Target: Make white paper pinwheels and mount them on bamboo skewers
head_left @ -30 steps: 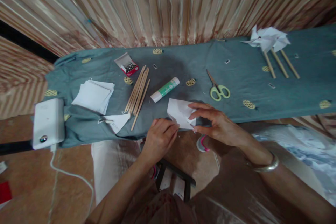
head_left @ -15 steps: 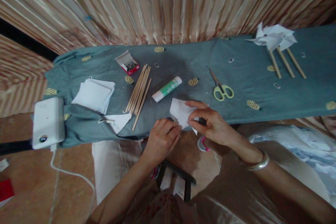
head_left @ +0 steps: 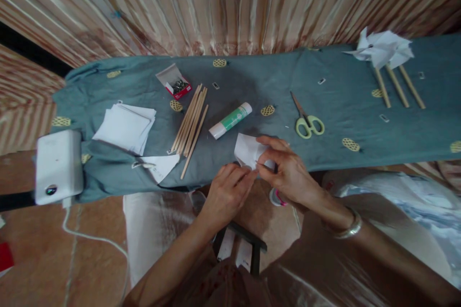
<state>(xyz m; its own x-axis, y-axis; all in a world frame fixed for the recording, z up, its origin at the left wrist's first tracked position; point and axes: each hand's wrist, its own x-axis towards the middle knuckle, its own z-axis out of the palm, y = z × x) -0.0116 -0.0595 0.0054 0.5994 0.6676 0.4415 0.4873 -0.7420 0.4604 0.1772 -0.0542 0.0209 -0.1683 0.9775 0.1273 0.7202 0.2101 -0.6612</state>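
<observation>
A white folded paper (head_left: 247, 149) lies at the near edge of a board covered in blue-grey cloth (head_left: 252, 81). My right hand (head_left: 284, 170) has its fingers curled and pinched on the paper's near right corner. My left hand (head_left: 226, 192) is closed beside it, with fingertips pressing the paper's near left edge. A green and white glue stick (head_left: 230, 121) lies just beyond the paper. A bundle of wooden sticks (head_left: 190, 123) lies to its left.
Yellow-green scissors (head_left: 306, 122) lie to the right. Finished white paper pinwheels on sticks (head_left: 387, 57) rest at the far right. A stack of white paper squares (head_left: 124, 127), a loose paper piece (head_left: 160, 165), a red box of pins (head_left: 175, 84) and a white device with a cable (head_left: 57, 165) sit left.
My right hand has drawn in from lying flat over the paper to a pinch at its near corner. My left hand has moved right to meet it. The view has shifted slightly.
</observation>
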